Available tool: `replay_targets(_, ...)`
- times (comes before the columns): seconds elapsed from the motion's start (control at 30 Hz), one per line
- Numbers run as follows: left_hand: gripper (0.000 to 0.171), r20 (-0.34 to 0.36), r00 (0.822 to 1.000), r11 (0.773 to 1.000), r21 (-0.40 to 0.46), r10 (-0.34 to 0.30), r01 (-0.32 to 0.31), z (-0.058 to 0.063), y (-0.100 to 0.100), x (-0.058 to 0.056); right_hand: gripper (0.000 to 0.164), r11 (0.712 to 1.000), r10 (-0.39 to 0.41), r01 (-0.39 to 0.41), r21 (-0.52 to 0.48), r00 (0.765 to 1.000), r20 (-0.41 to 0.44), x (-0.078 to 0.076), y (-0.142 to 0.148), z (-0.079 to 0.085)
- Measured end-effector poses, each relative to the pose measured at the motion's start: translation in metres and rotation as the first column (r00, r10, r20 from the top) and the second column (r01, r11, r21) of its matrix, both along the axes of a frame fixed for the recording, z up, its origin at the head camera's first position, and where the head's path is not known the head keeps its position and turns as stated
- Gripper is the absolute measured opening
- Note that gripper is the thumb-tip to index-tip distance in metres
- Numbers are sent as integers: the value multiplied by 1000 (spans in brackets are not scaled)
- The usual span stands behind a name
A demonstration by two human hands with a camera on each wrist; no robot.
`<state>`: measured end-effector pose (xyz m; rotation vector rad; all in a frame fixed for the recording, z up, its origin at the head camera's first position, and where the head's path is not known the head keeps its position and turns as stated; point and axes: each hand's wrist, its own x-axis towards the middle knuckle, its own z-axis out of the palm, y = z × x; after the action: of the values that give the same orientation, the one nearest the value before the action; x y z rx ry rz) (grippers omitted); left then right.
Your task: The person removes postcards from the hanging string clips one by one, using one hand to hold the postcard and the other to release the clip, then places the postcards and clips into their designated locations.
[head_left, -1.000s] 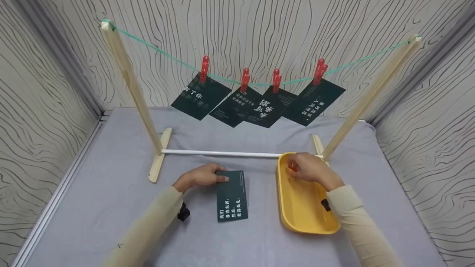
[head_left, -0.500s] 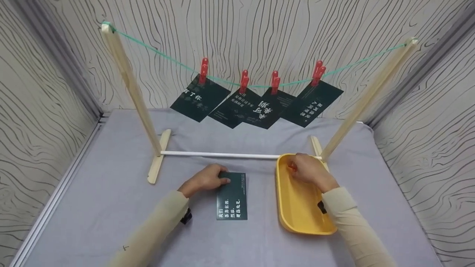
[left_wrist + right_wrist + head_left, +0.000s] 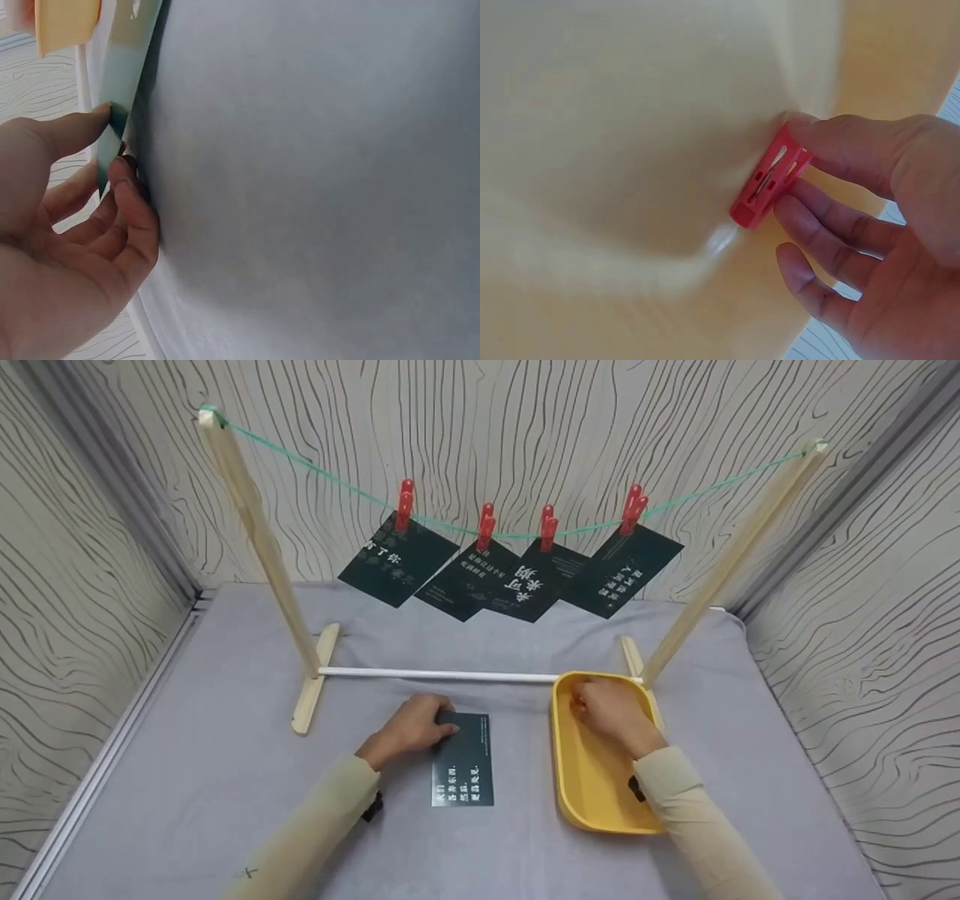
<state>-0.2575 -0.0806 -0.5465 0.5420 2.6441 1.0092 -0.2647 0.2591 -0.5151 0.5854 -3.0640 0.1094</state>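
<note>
Red plastic clothespin (image 3: 769, 189) pinched by our right hand (image 3: 611, 712) | left hand (image 3: 409, 727) pinching dark green card (image 3: 463, 761) edge at 12 o'clock | risk: thin card slips.

I'm looking down on a table covered in grey felt-like cloth (image 3: 187, 750). Standing on it is a pale wooden line stand (image 3: 307, 701) with a white crossbar (image 3: 435, 675). A dark green printed card (image 3: 463, 761) lies flat mid-table, and a yellow oblong plastic tray (image 3: 592, 780) sits just right of it.
</note>
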Motion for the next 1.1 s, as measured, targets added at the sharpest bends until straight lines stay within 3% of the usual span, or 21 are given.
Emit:
replay_targets(0.27,22,-15,999,999,-33,40,-41,1,1,-2,14,998,-54,54,-7,996,66,-3,-4,5)
replay_targets(0.7,26,-56,997,995,-75,56,-60,-2,3,5,22,998,-55,56,-15,995,87,3,-4,1)
replay_targets(0.97,28,-78,994,992,-93,81,-89,-4,6,9,9,999,5,-6,-32,999,-34,7,-2,-1)
replay_targets(1.1,30,-67,993,989,-103,97,-104,-4,7,11,12,1000,-9,8,-19,1000,-27,7,-4,0)
